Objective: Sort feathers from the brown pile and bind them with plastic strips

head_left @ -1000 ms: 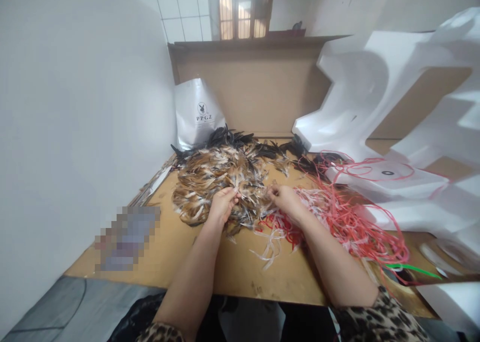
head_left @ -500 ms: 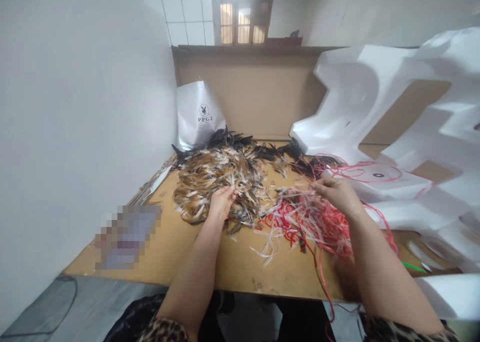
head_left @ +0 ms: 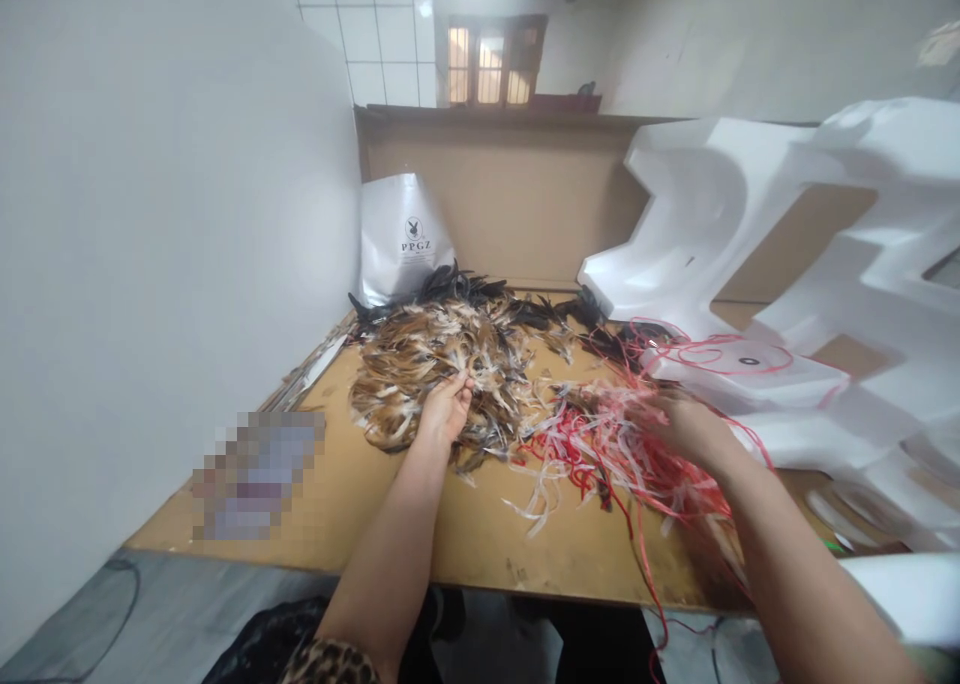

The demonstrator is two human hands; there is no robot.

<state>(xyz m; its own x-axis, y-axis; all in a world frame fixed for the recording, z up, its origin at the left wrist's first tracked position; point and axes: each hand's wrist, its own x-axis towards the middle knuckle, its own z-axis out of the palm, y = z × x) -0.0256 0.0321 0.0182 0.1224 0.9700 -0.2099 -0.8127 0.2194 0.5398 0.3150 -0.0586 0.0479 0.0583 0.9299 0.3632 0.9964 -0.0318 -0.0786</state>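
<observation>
My left hand [head_left: 444,411] rests on the feathers [head_left: 435,364], its grip pinched on a few of them near the middle of the desk [head_left: 480,549]. My right hand [head_left: 686,426] sits in the strings [head_left: 615,444], red and white, toward the desk's right edge; it is blurred, so I cannot tell whether that grip is clenched. A white bag [head_left: 403,236] stands at the far edge, with foam [head_left: 720,224] at the right.

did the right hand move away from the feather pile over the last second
Yes. The right hand has gone rightward from the feather pile into the red and white strings, nearer the white foam.
</observation>
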